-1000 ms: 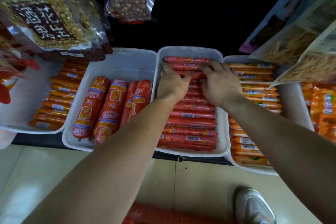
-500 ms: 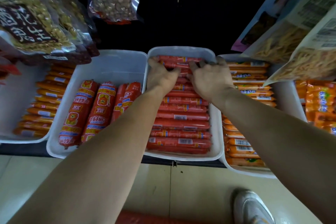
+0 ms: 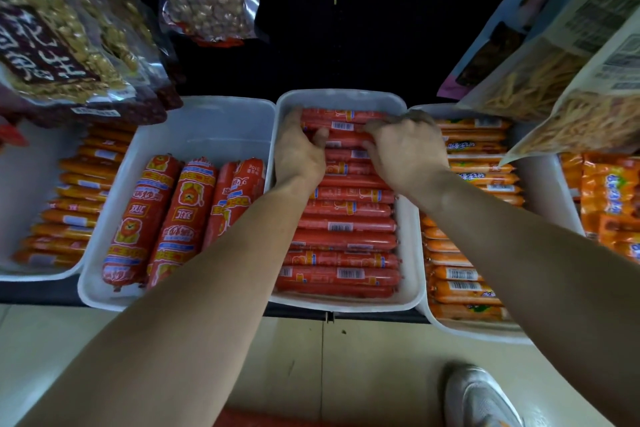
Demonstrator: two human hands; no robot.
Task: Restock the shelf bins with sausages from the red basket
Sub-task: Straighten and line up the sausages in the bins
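At far end of middle bin [image 3: 341, 96]: left hand [image 3: 298, 154] and right hand [image 3: 409, 152] each curl fingers round sausages [image 3: 346, 241]; nearer rows lie crosswise, touching.

Both your arms reach forward. Your left hand [image 3: 299, 154] and right hand [image 3: 408, 149], near each other, grip the sausages [image 3: 346, 114] with curled fingers.

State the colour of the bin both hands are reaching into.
The bin is white; head view.
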